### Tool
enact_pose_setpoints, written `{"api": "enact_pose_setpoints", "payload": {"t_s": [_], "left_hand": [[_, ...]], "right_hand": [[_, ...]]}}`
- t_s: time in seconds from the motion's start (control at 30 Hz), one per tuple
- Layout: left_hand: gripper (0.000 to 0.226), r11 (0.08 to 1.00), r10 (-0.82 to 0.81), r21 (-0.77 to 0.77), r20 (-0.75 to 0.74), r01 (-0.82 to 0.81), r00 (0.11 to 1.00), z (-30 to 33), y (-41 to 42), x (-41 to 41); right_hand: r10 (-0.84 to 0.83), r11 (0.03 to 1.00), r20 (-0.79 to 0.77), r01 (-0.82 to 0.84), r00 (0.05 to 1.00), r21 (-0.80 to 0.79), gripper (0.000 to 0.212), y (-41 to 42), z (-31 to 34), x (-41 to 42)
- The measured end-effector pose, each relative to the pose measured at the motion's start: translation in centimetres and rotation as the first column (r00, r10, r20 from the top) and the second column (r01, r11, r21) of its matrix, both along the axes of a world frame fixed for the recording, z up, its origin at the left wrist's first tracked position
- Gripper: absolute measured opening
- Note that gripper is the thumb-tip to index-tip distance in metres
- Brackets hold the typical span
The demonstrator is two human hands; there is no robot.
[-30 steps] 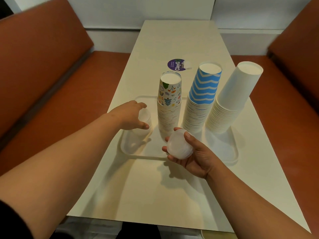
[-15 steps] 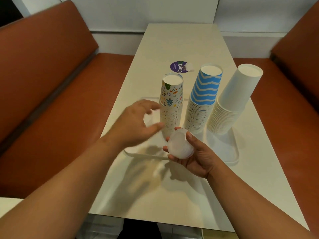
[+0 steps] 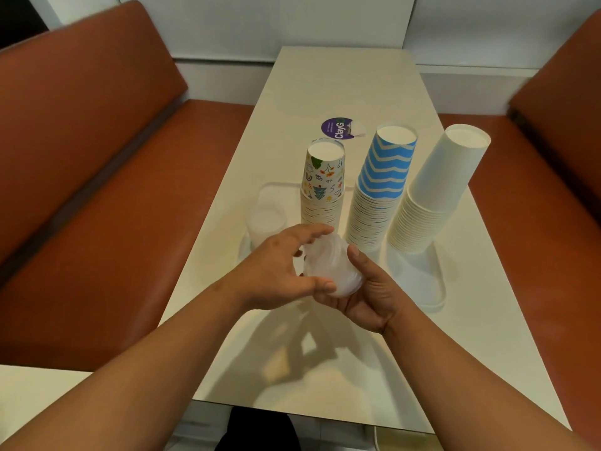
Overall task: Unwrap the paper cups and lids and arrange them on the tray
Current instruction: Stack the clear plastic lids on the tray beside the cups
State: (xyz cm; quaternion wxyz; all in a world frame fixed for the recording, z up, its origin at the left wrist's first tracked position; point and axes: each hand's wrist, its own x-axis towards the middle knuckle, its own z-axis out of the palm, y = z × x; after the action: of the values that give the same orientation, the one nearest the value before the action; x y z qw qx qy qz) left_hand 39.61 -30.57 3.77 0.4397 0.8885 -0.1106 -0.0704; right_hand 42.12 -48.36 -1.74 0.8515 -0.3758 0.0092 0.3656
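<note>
— What is the right hand (image 3: 367, 294) doing?

— It lies palm up above the surface (image 3: 325, 353), fingers curled under and around a stack of clear plastic lids (image 3: 328, 266). The thumb stands up against the stack's right side, so the grip is a cupped hold, not a tight fist.

— And the left hand (image 3: 276, 271)?

— It comes in from the left with the fingers spread fairly wide. The thumb presses on the near rim of the lids and the fingertips reach over the far edge, so it pinches the same stack from the other side.

— Where do the lids sit relative to the tray?

— Held in the air just over the near edge of the white tray (image 3: 435, 288), in front of the cups. A second pile of clear lids (image 3: 265, 222) rests in the tray's left end.

— The cups?

— Three upside-down stacks stand on the tray in a row: patterned cups (image 3: 322, 190) on the left, blue zigzag cups (image 3: 380, 187) in the middle, plain white cups (image 3: 439, 190) on the right, leaning outward.

— Anything else?

— A round purple label (image 3: 338, 130) lies flat on the surface beyond the tray. Orange bench seats (image 3: 97, 157) run along both sides.
</note>
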Motion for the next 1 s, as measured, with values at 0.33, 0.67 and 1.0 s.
{"api": "enact_pose_setpoints", "payload": {"t_s": [0.33, 0.67, 1.0], "left_hand": [[0.073, 0.820, 0.199, 0.539, 0.045, -0.191, 0.979, 1.6, 5.7, 4.8], [0.072, 0.727, 0.112, 0.684, -0.026, -0.064, 0.993, -0.9, 5.9, 9.0], [0.058, 0.726, 0.169, 0.681, -0.039, -0.097, 0.985, -0.9, 5.7, 7.9]], "right_hand": [[-0.092, 0.996, -0.105, 0.090, 0.990, -0.023, 0.101, -0.1, -1.0, 0.4], [-0.113, 0.993, -0.115, 0.109, 0.987, -0.041, 0.102, -0.3, -1.6, 0.3], [-0.125, 0.992, -0.109, 0.122, 0.986, -0.031, 0.104, -0.4, -1.4, 0.2]]}}
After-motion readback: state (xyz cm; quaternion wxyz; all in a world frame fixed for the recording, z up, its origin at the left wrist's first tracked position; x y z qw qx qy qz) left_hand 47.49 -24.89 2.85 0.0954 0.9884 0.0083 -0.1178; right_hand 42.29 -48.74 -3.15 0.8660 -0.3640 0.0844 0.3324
